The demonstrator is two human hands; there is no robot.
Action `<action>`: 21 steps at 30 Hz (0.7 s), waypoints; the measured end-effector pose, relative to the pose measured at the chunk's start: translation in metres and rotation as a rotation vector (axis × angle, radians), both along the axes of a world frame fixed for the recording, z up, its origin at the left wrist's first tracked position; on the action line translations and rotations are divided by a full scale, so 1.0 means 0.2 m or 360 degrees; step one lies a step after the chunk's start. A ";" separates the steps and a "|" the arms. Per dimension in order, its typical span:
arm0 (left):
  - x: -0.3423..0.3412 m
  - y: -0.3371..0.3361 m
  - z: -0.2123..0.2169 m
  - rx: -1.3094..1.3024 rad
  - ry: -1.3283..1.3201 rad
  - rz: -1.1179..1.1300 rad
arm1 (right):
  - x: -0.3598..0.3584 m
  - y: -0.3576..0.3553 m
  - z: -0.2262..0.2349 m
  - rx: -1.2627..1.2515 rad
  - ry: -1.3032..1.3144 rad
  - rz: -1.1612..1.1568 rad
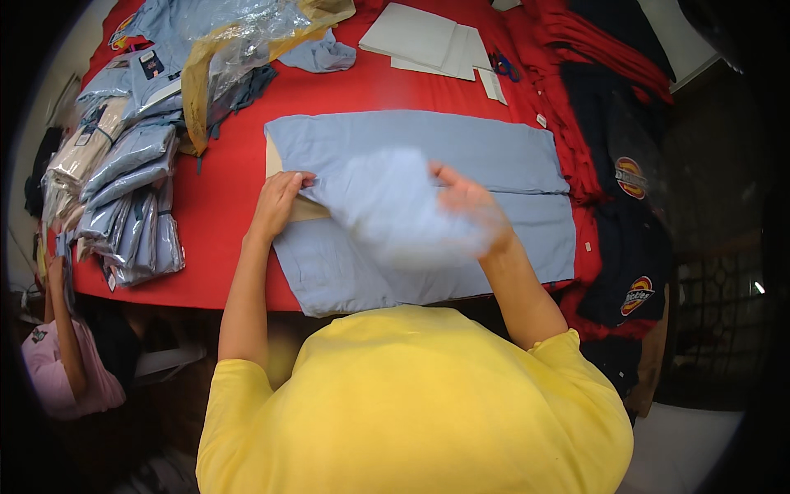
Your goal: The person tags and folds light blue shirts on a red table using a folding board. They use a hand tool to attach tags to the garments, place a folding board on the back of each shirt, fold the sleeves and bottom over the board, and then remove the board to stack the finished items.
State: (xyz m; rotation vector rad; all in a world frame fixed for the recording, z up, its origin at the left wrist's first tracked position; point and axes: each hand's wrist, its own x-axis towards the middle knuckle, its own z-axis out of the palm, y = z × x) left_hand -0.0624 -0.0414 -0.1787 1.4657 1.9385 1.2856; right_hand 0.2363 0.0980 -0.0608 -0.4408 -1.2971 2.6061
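Note:
A light blue garment [461, 136] lies spread on the red-covered table in front of me, with cream patches showing at its left edge. My left hand [280, 198] pinches the cloth at that edge, fingers closed. Over the middle of the garment, a loose light blue part of cloth [395, 206] is raised and smeared by motion. Against its right side is my right hand [476, 210], also blurred; its fingers cannot be made out well enough to tell whether they grip the cloth.
Bagged folded garments [136, 165] pile up at the left, beside crumpled clear plastic [247, 37]. White sheets [420, 37] and blue-handled scissors [504, 67] lie at the back. Dark navy garments with round patches [617, 239] hang at right. Another person's pink sleeve [53, 354] shows lower left.

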 end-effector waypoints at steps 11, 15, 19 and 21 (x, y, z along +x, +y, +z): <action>0.06 0.01 0.01 -0.0117 0.0523 0.0067 | 0.09 0.14 -0.46 0.2289 -0.0748 -0.1133; 0.05 0.02 0.00 -0.0092 0.0563 0.0007 | 0.01 0.16 -0.46 0.2940 -0.0585 -0.0810; 0.05 0.00 -0.01 -0.0069 0.0502 0.0035 | 0.01 -0.02 -0.17 0.2775 -0.0378 -0.0107; 0.04 0.00 -0.01 -0.0116 0.0497 -0.0033 | 0.08 -0.20 0.11 0.2690 -0.0197 0.0199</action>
